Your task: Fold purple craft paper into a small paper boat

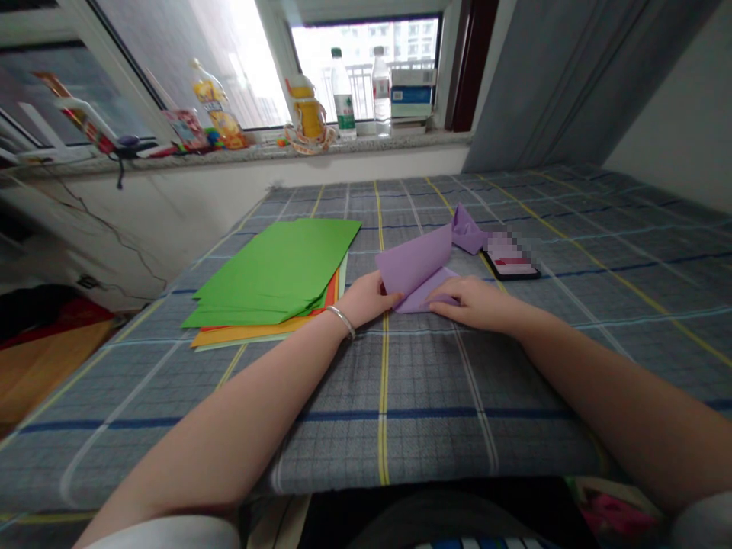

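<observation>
Folding a purple sheet (412,263) on the plaid cloth (400,381): L hand (366,299) pinches the raised flap at its near-left corner, thumb & fingertips closed on the paper. R hand (473,303) lies flat on the lower layer, fingers (443,303) pressed together & pointing toward the L thumb. Sheet sits btw the two hands, w/ the flap curling up & away from the fingertips, not creased yet. Just beyond the R fingers lies a smaller purple folded piece (467,231), at the sheet's far edge; touching or not, can't tell. A phone (513,261) lies just right of that. Left of the L fingers, near but apart, is a fanned stack of coloured paper (274,274), green on top. Bottles (343,95) stand on the window ledge (366,145), well beyond everything. Risks, IMO: the cloth looks soft, so a crease pressed here could come out wavy or skewed. If the R fingers ease off, the lower layer may slide & the edges won't line up. The L pinch is on one corner only, so the flap could twist. A wide sweep w/ the R hand might nudge the folded piece or phone.
</observation>
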A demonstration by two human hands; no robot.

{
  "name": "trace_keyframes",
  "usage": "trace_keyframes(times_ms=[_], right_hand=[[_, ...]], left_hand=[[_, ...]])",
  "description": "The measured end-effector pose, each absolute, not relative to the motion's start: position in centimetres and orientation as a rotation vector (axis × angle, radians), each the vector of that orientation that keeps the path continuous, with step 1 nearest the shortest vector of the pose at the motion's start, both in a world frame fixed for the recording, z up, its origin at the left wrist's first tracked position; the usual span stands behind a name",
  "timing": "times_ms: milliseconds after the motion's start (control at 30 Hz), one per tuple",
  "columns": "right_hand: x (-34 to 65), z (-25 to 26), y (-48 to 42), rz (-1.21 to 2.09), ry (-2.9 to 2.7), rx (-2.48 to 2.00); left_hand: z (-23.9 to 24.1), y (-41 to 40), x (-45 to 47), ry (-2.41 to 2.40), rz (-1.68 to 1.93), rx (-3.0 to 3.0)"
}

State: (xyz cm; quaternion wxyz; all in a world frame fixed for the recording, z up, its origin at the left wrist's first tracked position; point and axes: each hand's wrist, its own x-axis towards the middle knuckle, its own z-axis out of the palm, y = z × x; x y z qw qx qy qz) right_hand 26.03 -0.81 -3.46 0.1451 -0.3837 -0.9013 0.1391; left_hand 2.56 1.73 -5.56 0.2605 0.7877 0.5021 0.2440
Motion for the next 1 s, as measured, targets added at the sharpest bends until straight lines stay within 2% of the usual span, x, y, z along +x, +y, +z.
trace_keyframes(times_ms=[133, 367, 600, 1000], right_hand=[[26.0, -3.5, -0.4, 0.409, -2.425, -1.392], [25.7, -4.4, 0.6, 0.421, -2.288, -1.541], [24.9, -4.4, 0.2, 0.294, -2.282, -1.732], [24.3, -4.3, 0.1, 0.113, -2.306, -1.800]], left_hand=[[-5.2, 1.6, 2.6, 1.385, 0.585, 2.152], [-5.1, 2.0, 2.2, 1.356, 0.501, 2.221], [-4.3, 1.6, 2.4, 1.365, 0.426, 2.205], [-4.0, 1.4, 2.7, 1.473, 0.290, 2.314]])
